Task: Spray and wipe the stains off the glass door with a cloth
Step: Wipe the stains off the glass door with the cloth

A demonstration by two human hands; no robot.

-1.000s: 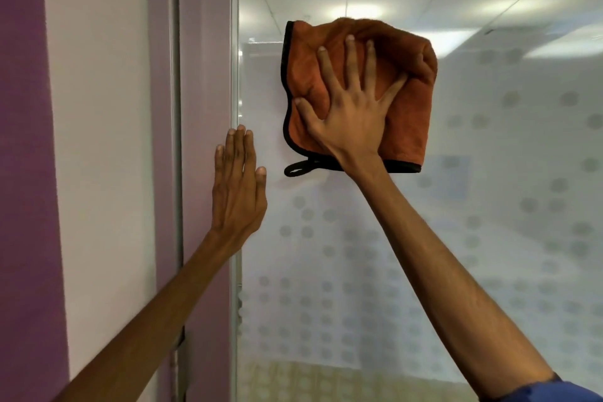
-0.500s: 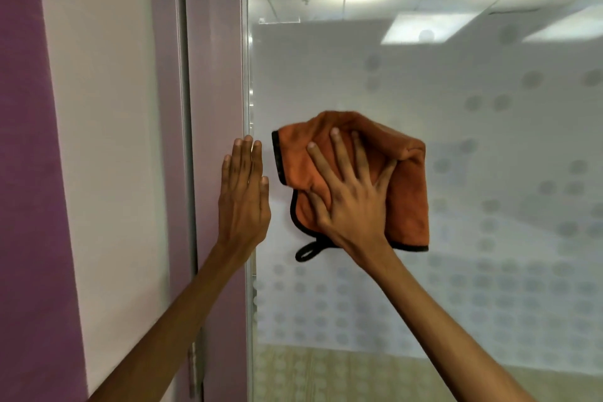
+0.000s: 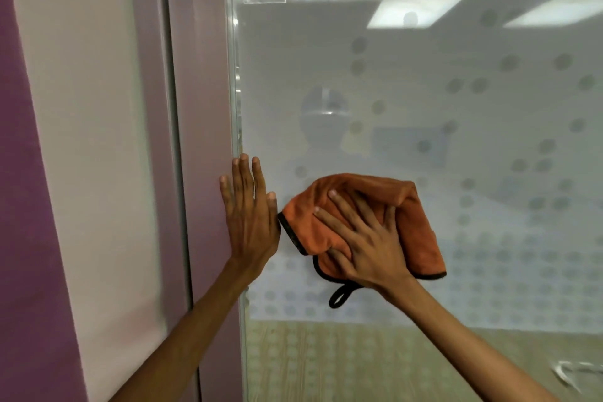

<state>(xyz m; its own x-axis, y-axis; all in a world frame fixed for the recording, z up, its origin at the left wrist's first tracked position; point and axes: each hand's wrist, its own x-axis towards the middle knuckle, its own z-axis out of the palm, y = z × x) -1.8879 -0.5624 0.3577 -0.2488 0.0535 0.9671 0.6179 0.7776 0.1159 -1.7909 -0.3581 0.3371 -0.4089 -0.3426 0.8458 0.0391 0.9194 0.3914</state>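
Observation:
The glass door point(image 3: 456, 140) fills the right of the view, with a frosted dot pattern across its lower half. An orange cloth point(image 3: 421, 232) with a black edge and a hanging loop lies flat against the glass. My right hand point(image 3: 365, 238) presses on the cloth with fingers spread. My left hand point(image 3: 249, 215) rests flat, fingers together, on the door's left edge where the glass meets the mauve frame. No spray bottle is in view.
A mauve door frame point(image 3: 195, 108) and a pale wall panel point(image 3: 81, 140) stand to the left, with a purple strip point(image 3: 19, 206) at the far left. Ceiling lights reflect in the upper glass. A wood-toned floor shows through the bottom.
My right hand has slid the cloth down the glass from near the top to the middle. My left hand has stayed on the frame edge.

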